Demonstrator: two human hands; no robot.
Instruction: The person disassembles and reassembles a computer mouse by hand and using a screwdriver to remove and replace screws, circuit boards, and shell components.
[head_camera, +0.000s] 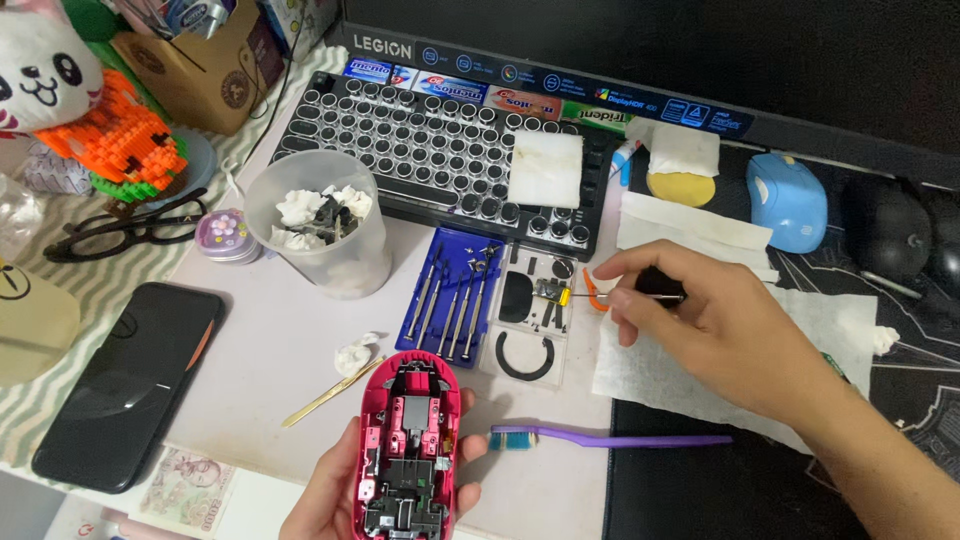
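Left hand (335, 490) at bottom centre, fingers wrapped around an opened pink computer mouse (410, 450), shell off, grey and black insides facing up. Right hand (700, 325) closed in a pinch on a small screwdriver (640, 290) with a black handle, tip pointing left toward a clear plastic sheet of small mouse parts (530, 315), just beside it.

Blue tray of small screwdrivers (450, 295) lies between the parts sheet and a clear plastic cup (320, 225) stuffed with white tissue and dark bits. Purple toothbrush (610, 438) lies flat below the right hand, near the pink mouse. Thin wooden stick (330, 393) and a white wad (355, 355) sit left of the mouse.

Black round-key keyboard (440, 150) at the back, white pad (545, 168) lying on its right end. Behind it a row of flat gum packs (480, 92): blue, red-orange, green, lying along the monitor base; a strip of small blue and white stickers runs along the monitor's lower edge. Blue mouse (790, 200) and black mouse (890, 225) far right. Black phone (130, 385) lower left, black glasses (125, 230) above it, brown cardboard box (205, 65) top left, banknote (185, 485) at the bottom edge.
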